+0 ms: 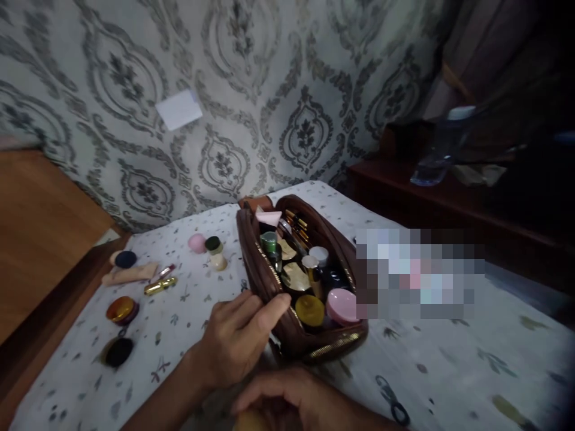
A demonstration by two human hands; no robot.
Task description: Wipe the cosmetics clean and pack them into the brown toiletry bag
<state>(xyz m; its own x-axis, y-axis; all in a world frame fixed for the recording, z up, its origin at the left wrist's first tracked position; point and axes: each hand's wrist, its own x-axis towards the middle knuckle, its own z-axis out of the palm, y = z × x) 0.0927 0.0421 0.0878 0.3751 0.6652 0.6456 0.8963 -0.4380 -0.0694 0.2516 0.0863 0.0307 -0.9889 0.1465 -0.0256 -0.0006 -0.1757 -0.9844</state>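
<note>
A brown zippered bag [332, 347] lies open on the patterned sheet, packed with cosmetics. Inside are a pink round container [344, 306], a yellow-lidded jar [309, 310], a green-capped bottle [269, 241] and gold-ended brushes [296, 221]. My left hand [240, 335] grips the near left edge of the bag, its thumb over the zipper rim. Below it, at the bottom of the view, my right hand [291, 398] curls round a yellowish round item [250, 421], mostly hidden by the fingers and the frame edge.
Left of the bag lie a pink sponge [196, 242], small jars [213, 244], a gold tube [160, 286], a beige tube [130, 274], an amber jar [121, 309] and a black-lidded jar [119, 352]. A plastic bottle [438, 152] stands on dark furniture [377, 179] at right.
</note>
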